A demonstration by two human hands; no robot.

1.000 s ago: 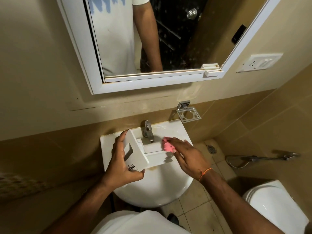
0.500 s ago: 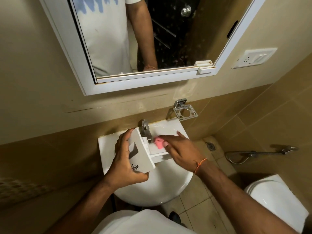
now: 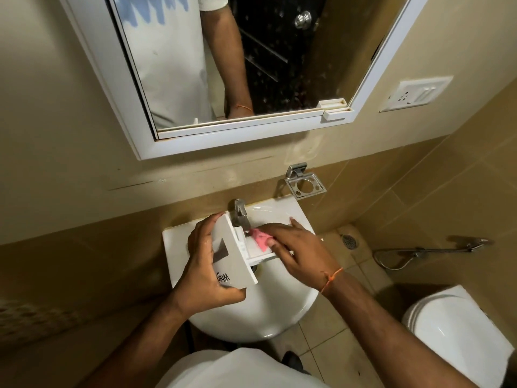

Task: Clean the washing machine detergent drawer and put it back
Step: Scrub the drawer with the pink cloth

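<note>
Upside-down "Whirl" lettering marks the detergent drawer (image 3: 233, 257) in the left hand (image 3: 205, 271).

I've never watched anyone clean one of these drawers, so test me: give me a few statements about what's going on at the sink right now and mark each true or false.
1. The left hand grips the white detergent drawer by its front panel. True.
2. The drawer lies flat on the floor. False: it is held over the white sink, close by the tap.
3. The right hand presses a pink cloth into the drawer. True.
4. The metal holder on the wall holds a glass. False: its ring is empty.
5. The right wrist carries an orange thread. True.
</note>
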